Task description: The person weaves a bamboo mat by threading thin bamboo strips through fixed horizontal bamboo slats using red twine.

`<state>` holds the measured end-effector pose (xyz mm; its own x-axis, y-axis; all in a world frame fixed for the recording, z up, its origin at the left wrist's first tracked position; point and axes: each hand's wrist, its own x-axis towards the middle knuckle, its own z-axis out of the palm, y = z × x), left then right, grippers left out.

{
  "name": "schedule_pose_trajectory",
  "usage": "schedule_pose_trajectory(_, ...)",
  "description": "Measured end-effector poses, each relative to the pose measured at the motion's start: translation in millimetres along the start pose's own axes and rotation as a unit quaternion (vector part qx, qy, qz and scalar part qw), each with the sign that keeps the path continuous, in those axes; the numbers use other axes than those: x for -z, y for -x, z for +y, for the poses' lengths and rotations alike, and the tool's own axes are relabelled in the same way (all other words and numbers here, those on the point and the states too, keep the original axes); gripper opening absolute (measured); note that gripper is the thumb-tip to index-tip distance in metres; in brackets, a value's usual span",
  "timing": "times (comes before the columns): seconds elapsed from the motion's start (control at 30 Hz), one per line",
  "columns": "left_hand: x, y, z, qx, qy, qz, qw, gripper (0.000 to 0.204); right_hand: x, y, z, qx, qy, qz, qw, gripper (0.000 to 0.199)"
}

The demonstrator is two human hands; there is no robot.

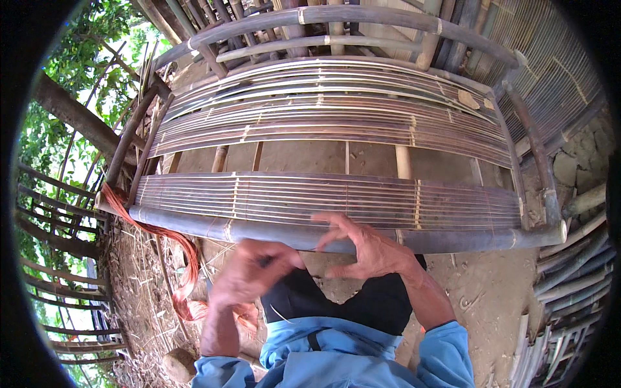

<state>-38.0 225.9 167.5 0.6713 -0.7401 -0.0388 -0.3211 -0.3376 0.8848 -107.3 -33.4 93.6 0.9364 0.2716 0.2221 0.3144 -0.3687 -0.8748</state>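
A bamboo bench (310, 236) stands before me, with a thick dark pole along its front edge. Behind that pole lies a front band of thin bamboo slats (323, 194), crossed by fine reddish ties. My left hand (255, 271) is closed, fingers curled toward the thumb, just below the front pole and a little blurred; whatever may be in it does not show. Close by, my right hand (375, 252) reaches across the front pole, fingers spread apart and apparently nothing between them. Over the bench's left corner hangs a bundle of orange-red strands (187, 258), trailing to the ground.
A wider band of slats (323, 119) covers the back of the seat, with a gap showing crosspieces between the bands. A bamboo backrest rail (362, 16) curves behind. Bamboo poles (576, 278) are stacked at right; a bamboo fence (61, 246) stands at left.
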Motion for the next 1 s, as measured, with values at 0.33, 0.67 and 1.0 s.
schedule_pose_trajectory(0.33, 100.3, -128.1, -154.8, 0.02, -0.315, 0.246, 0.916, 0.018, 68.5, -49.2, 85.9, -0.215, 0.234, 0.093, 0.944, 0.031)
schedule_pose_trajectory(0.67, -116.8, -313.2, -197.8, -0.037, -0.167, -0.143, 0.975, 0.017, 66.3, -73.8, 197.3, -0.407, 0.229, -0.004, 0.884, 0.037)
schedule_pose_trajectory(1.0, -12.0, -275.5, -223.6, -0.108, -0.241, -0.105, 0.959, 0.019, 71.0, -52.7, 147.8, -0.268, 0.098, 0.128, 0.95, 0.023)
